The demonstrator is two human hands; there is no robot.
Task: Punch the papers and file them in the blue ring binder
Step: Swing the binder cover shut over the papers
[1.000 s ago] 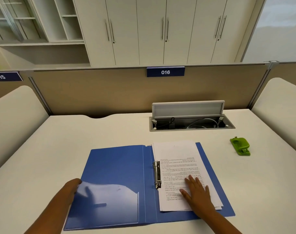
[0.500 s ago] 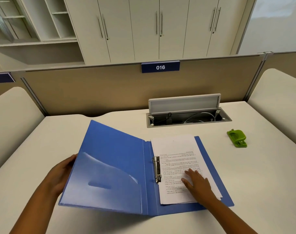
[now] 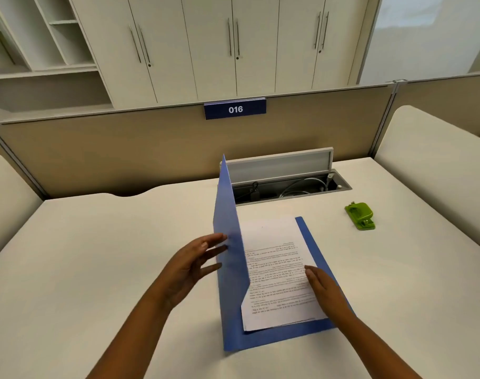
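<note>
The blue ring binder point(image 3: 314, 330) lies on the bench point(image 3: 96, 255) straight ahead, spine running away from the person, front cover upright; the left hand point(image 3: 191, 265), fingers spread, pushes the cover, while the right hand point(image 3: 325, 289) rests flat on the papers point(image 3: 277, 266). The green punch point(image 3: 360, 215) sits well apart at far right; nothing blocks the closing.

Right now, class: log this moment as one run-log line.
stage: closing binder | left hand: open, pushing cover upright | right hand: open, flat on papers | punch: idle on desk
</note>
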